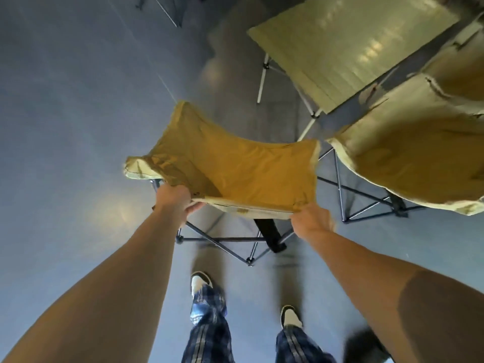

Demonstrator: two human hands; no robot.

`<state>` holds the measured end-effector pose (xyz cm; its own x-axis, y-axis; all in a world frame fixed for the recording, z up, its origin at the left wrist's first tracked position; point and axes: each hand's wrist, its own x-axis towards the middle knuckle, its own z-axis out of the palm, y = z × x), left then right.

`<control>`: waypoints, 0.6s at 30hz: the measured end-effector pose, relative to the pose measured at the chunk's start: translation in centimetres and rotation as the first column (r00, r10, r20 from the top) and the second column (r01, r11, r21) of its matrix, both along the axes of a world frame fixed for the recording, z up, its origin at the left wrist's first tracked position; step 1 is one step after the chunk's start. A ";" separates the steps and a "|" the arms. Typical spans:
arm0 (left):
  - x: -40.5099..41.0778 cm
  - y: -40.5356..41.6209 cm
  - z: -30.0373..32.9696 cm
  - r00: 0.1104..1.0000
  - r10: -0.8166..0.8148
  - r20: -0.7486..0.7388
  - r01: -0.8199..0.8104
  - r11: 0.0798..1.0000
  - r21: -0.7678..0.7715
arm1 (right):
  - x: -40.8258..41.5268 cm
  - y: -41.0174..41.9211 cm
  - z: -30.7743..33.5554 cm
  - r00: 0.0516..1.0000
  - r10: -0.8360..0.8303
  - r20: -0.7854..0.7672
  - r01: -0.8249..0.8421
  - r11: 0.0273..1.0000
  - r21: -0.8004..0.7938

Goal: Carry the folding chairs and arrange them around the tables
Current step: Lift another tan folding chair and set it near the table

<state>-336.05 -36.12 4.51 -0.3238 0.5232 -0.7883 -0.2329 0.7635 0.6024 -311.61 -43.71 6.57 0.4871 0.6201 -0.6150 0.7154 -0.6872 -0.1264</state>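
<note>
A folding chair with a mustard-yellow fabric seat and a thin black frame stands in front of me, unfolded. My left hand grips the near left corner of its fabric back edge. At the near right corner my right hand grips the same edge. A second, paler yellow folding chair stands just to its right, almost touching it. Beyond both is a folding table with a pale slatted top and white legs.
The floor is smooth grey and stretches wide on the left. Thin dark legs of another frame show at the top left. A third beige seat peeks in at the right edge. My feet are below the chair.
</note>
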 end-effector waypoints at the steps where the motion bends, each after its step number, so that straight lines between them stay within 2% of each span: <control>1: -0.8 2.2 0.6 0.999 -0.038 0.012 0.038 0.999 0.005 | -0.9 1.4 0.5 0.999 -0.037 0.001 0.037 0.999 0.006; 7: -4.1 13.2 1.7 0.984 -0.172 0.048 0.170 0.984 0.045 | -5.1 8.7 3.3 0.981 -0.192 0.014 0.191 0.980 0.052; 12: -3.7 22.9 1.0 0.949 -0.307 0.067 0.299 0.948 0.107 | -6.0 15.9 3.0 0.945 -0.327 -0.002 0.326 0.941 0.096; 15: -2.6 27.8 0.0 0.933 -0.355 0.067 0.349 0.933 0.087 | -5.7 19.5 1.9 0.930 -0.368 0.007 0.365 0.924 0.118; 18: -1.7 32.0 -0.9 0.917 -0.393 0.060 0.394 0.919 0.002 | -5.7 22.3 0.5 0.907 -0.422 -0.004 0.420 0.901 0.106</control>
